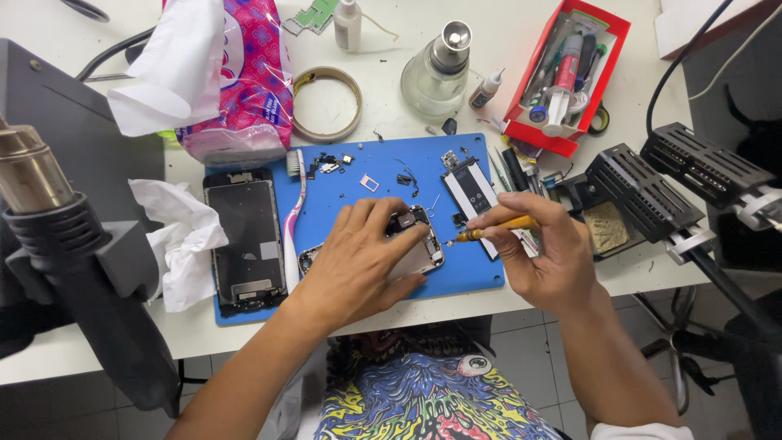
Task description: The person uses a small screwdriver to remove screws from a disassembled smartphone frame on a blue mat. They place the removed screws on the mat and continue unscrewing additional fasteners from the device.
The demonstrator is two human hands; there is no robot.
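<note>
Lying on the blue work mat point(358, 213) near its front edge, the opened phone body point(414, 244) is a thin, stiff metal shell with its insides bared; it looks light, slippery on the smooth mat, and fragile wherever small parts and cables show. The safest hold is by its outer frame edges, pressing down flat rather than pinching the exposed middle. The left hand point(358, 261) does just that: palm low over the shell, fingers spread and curled over its top edge and side, pinning it in place. The right hand point(542, 253) comes in from the right with wrist raised, thumb and first fingers closed narrowly on a slim yellow-handled screwdriver point(493, 228), tip aimed at the phone's right edge. Beside the phone lie a detached screen point(244, 240), a toothbrush point(293, 220), a black battery point(472, 195) and loose small parts. Further out stand a roll of tape point(327, 104), a glass bottle point(436, 69) and a red tool tray point(615, 33).
</note>
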